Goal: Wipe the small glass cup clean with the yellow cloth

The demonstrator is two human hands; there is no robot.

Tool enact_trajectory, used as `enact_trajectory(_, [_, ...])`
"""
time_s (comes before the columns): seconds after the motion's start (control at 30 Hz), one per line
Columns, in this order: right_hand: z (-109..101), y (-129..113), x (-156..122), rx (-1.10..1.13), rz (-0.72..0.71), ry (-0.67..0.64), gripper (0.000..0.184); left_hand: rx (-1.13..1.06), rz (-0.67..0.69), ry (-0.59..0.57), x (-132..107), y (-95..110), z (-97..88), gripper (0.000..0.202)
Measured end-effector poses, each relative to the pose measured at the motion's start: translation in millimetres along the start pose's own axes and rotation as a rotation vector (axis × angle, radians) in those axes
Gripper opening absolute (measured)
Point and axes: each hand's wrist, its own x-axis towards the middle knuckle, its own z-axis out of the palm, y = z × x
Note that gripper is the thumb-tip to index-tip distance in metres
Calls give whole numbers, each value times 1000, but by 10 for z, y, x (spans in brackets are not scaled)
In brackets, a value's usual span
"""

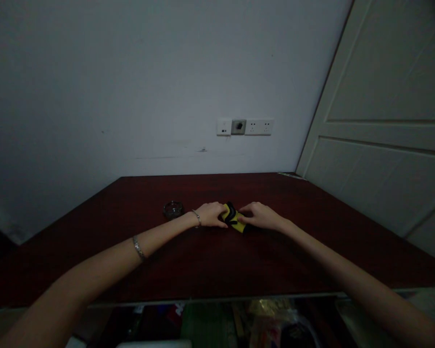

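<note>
A small yellow-and-black piece that looks like folded cloth point(241, 226) lies on the dark red tabletop point(217, 266). My left hand point(213, 214) grips its left end, fingers at the far side and thumb at the near side. On its right side, my right hand point(260, 215) holds it between thumb and bent fingers. The dim light hides its exact kind. To the left of my left hand rests a wristwatch point(173, 209) with its band curved into a loop, apart from both hands.
Behind the table rises a pale wall with a row of sockets point(259, 127). A white panelled door point(387, 130) stands along the right side. Below the table's near edge is an open space holding several items, among them a green one point(206, 324).
</note>
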Motion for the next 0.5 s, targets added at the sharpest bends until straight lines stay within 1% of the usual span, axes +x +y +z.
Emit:
enact_trajectory(0.07, [24,-16,32,-53,-6,-28,37,33,4,19,-13,10,18,35])
enact_trajectory(0.13, [63,-19,64,-93,8,-14,39,59,9,39,-25,25,39,29])
enact_trajectory(0.3, [195,35,95,-80,111,21,55,79,-9,71,-17,49,74,26])
enact_trajectory(0.4, [245,79,93,-5,171,13,59,0,-43,97,7,27,78,28])
enact_trajectory(0.5, [263,110,110,122,181,-1,60,-182,-90,152,33,-18,44,30])
